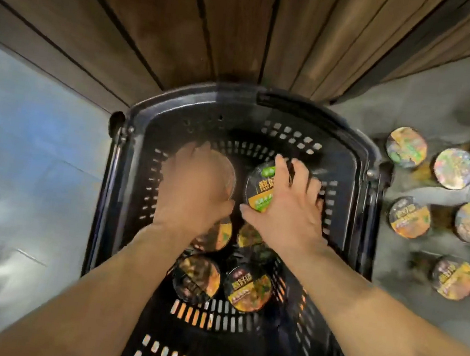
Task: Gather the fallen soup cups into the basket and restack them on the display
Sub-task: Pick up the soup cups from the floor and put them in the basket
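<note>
A soup cup point(229, 177) is clamped in the left hand point(192, 190) grip, and a second cup point(259, 187) in the right hand point(289, 212) grip, side by side at the basket point(237, 111) far end. Loose cups point(409, 217) are left on the floor point(391, 305) to its right.

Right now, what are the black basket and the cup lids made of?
Black slotted basket: likely moulded plastic, semi-gloss; regular slots, sheen on rim. Green-and-orange printed round cup lid: probably foil or coated paper; lids on the floor cups glare iridescent.

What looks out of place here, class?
Several soup cups stand on the floor right of the basket, not on a display. The cup under the left hand shows a plain face, perhaps upside down.
</note>
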Demonstrator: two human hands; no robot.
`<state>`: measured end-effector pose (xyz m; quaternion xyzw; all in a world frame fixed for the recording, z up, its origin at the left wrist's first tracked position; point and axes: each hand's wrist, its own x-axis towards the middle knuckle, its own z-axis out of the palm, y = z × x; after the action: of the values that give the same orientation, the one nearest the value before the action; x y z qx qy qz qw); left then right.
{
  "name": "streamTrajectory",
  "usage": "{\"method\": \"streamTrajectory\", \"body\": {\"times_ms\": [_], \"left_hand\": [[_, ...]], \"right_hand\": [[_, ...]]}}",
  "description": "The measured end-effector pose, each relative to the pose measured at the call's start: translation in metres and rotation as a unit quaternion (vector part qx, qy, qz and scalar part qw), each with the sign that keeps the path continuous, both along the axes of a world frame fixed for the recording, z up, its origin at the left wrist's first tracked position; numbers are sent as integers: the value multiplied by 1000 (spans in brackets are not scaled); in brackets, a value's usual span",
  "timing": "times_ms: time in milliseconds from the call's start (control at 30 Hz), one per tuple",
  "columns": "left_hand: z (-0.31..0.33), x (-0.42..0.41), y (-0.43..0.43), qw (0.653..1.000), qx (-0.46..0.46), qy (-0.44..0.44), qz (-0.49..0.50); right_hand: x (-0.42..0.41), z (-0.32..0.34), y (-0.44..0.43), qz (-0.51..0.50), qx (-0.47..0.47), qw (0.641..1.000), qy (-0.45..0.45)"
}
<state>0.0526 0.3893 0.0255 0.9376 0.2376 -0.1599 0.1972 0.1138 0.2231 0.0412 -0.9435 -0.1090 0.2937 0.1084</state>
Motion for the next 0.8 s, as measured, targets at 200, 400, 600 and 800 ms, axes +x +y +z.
{"method": "streamTrajectory", "body": {"times_ms": [200, 400, 600, 800], "left_hand": [[-55, 13, -4, 999, -27, 9, 27], [-70, 27, -4, 999, -28, 7, 40], [-54, 29, -8, 999, -21, 34, 34], [-10, 20, -9, 999, 21, 25, -11]], "right_hand": [[5, -66, 7, -20, -11, 1000, -12], [9, -84, 16, -17, -17, 998, -61], [12, -73, 11, 1, -23, 999, -36], [11, -24, 5, 8, -9, 999, -50]]}}
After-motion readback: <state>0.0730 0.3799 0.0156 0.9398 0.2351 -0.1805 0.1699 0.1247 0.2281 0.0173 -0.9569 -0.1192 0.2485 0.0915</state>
